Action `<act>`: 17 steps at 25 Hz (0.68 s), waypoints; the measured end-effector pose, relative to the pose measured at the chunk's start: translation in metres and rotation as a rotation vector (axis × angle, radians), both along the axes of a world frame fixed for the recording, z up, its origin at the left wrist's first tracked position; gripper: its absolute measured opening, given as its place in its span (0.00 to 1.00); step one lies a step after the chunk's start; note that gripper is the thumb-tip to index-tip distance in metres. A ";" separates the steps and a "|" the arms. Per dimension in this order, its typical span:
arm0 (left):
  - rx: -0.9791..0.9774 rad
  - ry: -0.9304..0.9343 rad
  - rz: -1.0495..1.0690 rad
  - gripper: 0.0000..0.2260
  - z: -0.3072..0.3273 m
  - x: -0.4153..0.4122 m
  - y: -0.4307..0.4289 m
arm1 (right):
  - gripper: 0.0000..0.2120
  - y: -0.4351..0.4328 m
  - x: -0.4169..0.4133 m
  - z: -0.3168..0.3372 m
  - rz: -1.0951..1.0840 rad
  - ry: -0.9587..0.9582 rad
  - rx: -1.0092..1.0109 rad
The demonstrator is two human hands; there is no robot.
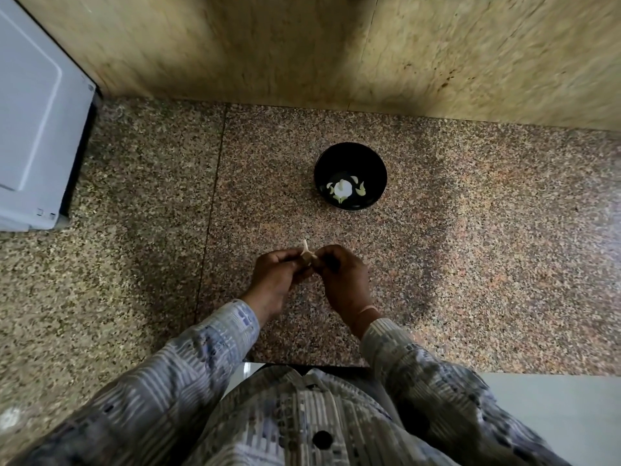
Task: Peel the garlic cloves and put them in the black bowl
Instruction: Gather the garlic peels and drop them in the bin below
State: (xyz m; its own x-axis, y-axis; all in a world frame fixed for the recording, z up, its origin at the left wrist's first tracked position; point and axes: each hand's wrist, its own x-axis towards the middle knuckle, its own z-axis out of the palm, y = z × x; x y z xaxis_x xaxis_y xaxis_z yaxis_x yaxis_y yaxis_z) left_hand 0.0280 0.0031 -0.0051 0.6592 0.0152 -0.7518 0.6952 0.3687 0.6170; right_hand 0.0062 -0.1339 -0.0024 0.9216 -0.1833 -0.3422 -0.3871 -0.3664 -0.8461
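I see the left hand (275, 275) and right hand (344, 279), fingers (286, 258) curled, pinching one garlic clove (307, 257) between them above the tabletop (470, 237), its skin tip pointing away. The black bowl (349, 148), holding peeled cloves (343, 189), lies ahead, nearer the right hand.

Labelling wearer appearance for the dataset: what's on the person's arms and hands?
No gloves or rings visible on the left hand or the right hand. The left sleeve and right sleeve are long, grey-white with blue woven stripes and blocks, ending at the wrists. A thin pale band circles the right wrist.
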 end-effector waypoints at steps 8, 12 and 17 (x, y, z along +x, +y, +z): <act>0.831 -0.232 -0.447 0.08 -0.001 0.004 0.017 | 0.17 -0.024 0.000 0.000 -0.136 0.339 0.481; 1.108 -0.384 -0.564 0.13 0.004 -0.001 0.024 | 0.13 -0.031 0.005 0.003 -0.189 0.430 0.662; 0.952 -0.830 -0.839 0.19 0.010 -0.005 0.007 | 0.09 -0.045 0.009 0.020 -0.226 0.624 0.957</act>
State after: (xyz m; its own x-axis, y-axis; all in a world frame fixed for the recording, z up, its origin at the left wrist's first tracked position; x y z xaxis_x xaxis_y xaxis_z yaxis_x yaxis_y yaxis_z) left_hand 0.0228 0.0105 0.0048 0.9428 -0.3175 -0.1014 -0.1589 -0.6956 0.7006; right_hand 0.0151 -0.1789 0.0174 0.5236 0.2572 -0.8122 -0.8088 0.4496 -0.3790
